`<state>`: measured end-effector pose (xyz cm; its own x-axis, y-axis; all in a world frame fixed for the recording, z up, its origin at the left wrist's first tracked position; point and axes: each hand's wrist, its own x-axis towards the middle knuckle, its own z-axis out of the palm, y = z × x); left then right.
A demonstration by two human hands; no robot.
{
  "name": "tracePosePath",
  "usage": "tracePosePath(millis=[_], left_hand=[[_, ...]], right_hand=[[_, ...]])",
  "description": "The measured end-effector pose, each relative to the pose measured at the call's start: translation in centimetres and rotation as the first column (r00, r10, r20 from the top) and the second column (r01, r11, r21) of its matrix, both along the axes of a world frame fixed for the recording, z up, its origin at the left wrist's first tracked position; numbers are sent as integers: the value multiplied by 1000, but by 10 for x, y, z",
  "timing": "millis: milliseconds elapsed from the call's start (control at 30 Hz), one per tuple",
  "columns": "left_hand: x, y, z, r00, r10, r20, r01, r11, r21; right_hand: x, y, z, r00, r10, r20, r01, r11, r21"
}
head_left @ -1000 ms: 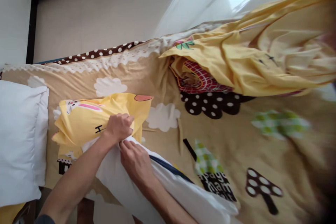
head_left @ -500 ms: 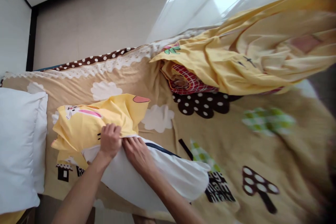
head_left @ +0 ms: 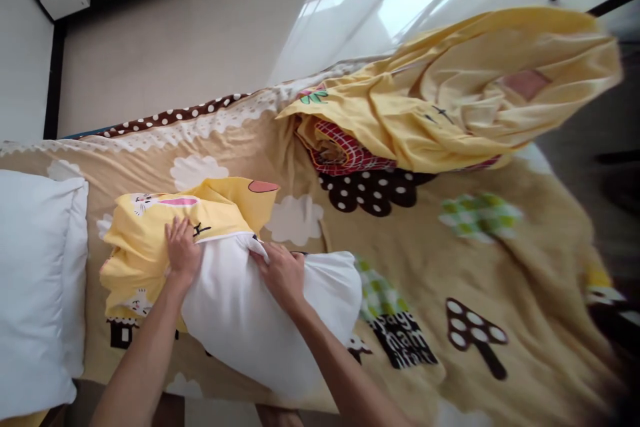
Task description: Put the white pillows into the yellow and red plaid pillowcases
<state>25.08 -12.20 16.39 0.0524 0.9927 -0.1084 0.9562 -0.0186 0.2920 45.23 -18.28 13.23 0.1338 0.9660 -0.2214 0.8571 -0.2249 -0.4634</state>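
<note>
- My left hand [head_left: 183,253] sits left of centre in the lower half of the frame. Its fingers are clenched on the open edge of the yellow pillowcase [head_left: 143,240], right where the yellow cloth meets the white pillow [head_left: 235,320].
- My right hand [head_left: 283,273] lies just right of the left one, on top of the white pillow. Its fingertips are bunched into a fold of the pillow's upper edge beside the pillowcase opening.
- The white pillow lies low in the middle of the frame. Its left end is tucked into the pillowcase and the rest of it is bare.
- The pillowcase, printed with a rabbit, is crumpled to the left of my hands.
- Both lie on the tan bedspread [head_left: 450,280], which is patterned with clouds and dotted trees.
- A second white pillow [head_left: 35,280] fills the left edge of the frame.
- A rumpled yellow sheet [head_left: 450,100] is heaped at the upper right.
</note>
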Motion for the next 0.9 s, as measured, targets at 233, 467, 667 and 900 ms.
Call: tracePosePath(millis=[233, 467, 667, 900], left_hand=[[41, -63, 7, 923, -241, 299, 238, 970, 50], [-65, -125, 8, 915, -241, 323, 291, 950, -116], [-184, -193, -14, 564, 723, 400, -591, 691, -416], [-126, -168, -60, -244, 858, 452, -536, 269, -800]], right_hand=[[-26, -60, 28, 999, -31, -38, 38, 981, 190], [82, -68, 5, 931, -75, -356, 39, 993, -108], [135, -39, -30, 976, -144, -166, 60, 902, -427], [73, -60, -13, 929, -271, -251, 153, 902, -404]])
